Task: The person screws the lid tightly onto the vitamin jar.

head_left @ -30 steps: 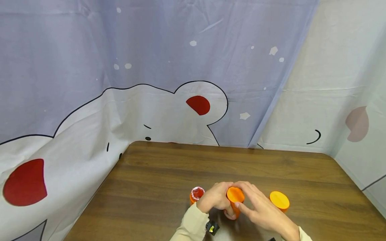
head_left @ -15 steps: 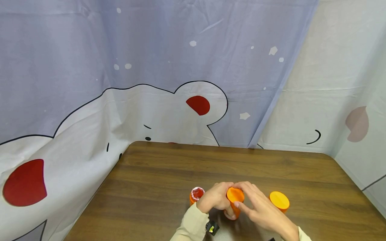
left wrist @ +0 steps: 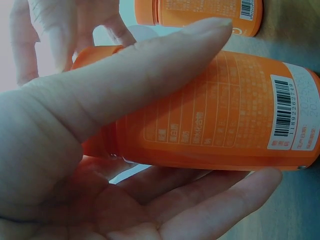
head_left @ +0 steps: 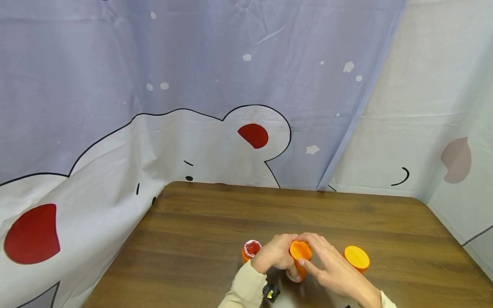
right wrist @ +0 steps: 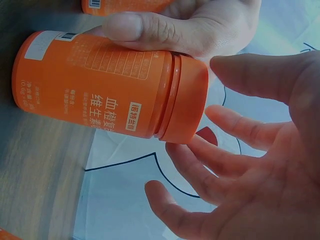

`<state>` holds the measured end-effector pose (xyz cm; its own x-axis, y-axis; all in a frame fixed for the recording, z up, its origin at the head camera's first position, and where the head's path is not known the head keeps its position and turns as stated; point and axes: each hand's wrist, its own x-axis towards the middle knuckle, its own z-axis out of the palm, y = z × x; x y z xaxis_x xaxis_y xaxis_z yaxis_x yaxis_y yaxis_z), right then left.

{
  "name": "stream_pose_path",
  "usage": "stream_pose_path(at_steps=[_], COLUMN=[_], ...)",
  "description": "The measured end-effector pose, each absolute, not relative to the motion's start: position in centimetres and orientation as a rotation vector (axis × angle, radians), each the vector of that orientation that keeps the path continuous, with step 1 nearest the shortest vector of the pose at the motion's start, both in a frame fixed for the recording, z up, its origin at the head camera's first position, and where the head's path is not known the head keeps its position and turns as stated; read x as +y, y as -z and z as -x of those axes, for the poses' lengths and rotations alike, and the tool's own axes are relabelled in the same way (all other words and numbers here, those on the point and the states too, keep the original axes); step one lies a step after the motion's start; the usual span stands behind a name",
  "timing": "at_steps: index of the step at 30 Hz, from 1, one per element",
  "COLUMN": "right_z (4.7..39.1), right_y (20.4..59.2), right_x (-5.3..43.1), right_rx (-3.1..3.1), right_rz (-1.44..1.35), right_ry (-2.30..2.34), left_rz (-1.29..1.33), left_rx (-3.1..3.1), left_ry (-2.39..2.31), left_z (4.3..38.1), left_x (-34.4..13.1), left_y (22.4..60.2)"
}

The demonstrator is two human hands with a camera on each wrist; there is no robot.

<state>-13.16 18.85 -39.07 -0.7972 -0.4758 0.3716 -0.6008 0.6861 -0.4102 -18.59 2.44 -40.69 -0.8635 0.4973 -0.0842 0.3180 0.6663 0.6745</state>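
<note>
An orange supplement bottle (right wrist: 100,85) with a barcode and a printed label stands upright between the hands on the wooden table. My left hand (head_left: 275,252) grips its body, thumb along the label side and fingers round the opposite side, as the left wrist view shows. At the top, my right hand (head_left: 335,269) has its thumb and fingertips on opposite edges of the orange cap (right wrist: 185,100). The cap sits on the bottle's neck. Part of the bottle is hidden behind the left hand in the head view.
Left of the hands stands an uncapped orange bottle (head_left: 252,248) with a torn silvery rim and red inside. A capped orange bottle (head_left: 357,258) is close to the right hand. Patterned cloth (head_left: 231,64) hangs along the back and sides of the table (head_left: 185,239).
</note>
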Motion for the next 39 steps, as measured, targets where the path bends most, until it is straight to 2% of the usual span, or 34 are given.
stream_pose_path(at_steps=[39], right_z=[13.5], right_y=[41.6], right_x=[17.8], right_rx=[-2.457], right_rz=[-0.838], right_ry=[-0.919], left_rz=[-0.719], left_rx=[2.68], left_ry=[-0.907], left_z=[18.6], left_x=[2.4], left_y=[40.5])
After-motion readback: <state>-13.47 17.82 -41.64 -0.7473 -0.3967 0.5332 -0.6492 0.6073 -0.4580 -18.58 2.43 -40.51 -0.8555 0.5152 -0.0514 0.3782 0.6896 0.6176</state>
